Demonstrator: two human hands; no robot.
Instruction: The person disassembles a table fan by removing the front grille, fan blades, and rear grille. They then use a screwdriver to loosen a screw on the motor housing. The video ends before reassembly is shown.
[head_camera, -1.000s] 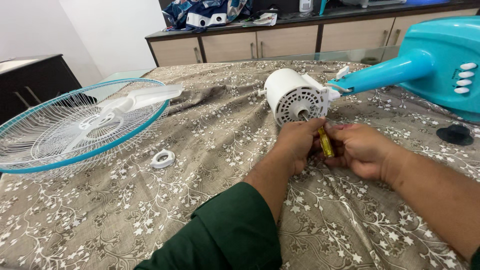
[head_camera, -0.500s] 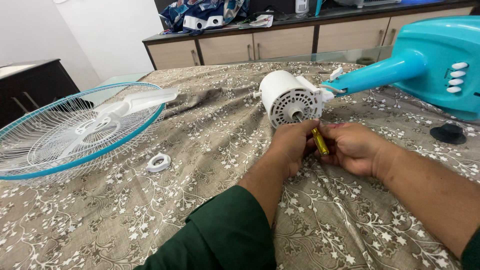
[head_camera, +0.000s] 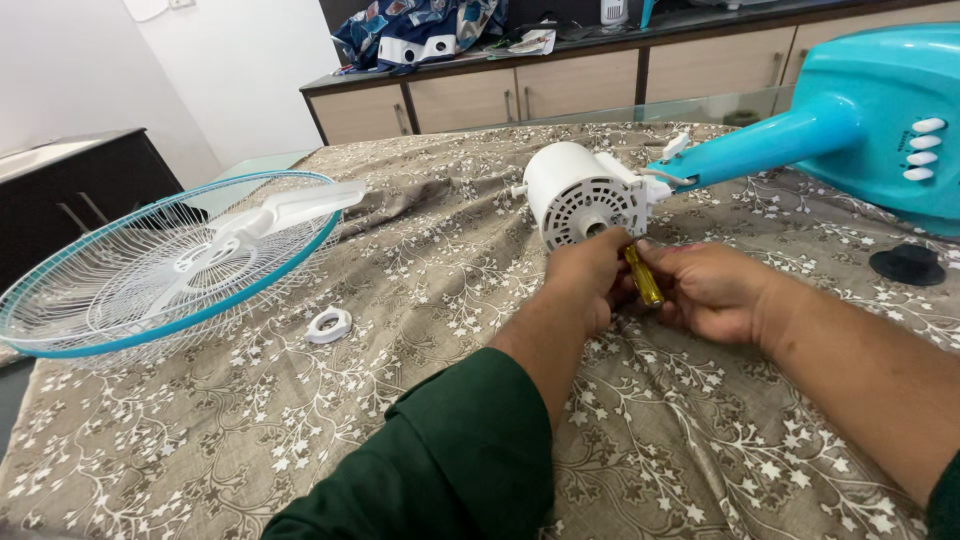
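Lying at far left, the fan guard (head_camera: 150, 265) and white locking ring (head_camera: 329, 324) flank nothing; left hand (head_camera: 590, 275) steadies the rigid, weighty motor housing (head_camera: 585, 193); right hand (head_camera: 710, 290) closes its grip on the slim, hard yellow screwdriver (head_camera: 643, 277).

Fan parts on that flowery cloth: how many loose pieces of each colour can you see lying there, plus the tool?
White: 3 - motor housing, fan blade, small plastic ring
Turquoise: 2 - fan stand, wire grille with turquoise rim
Black: 1 - round cap
Yellow: 1 - screwdriver, gripped by the left hand and right hand
Total: 7
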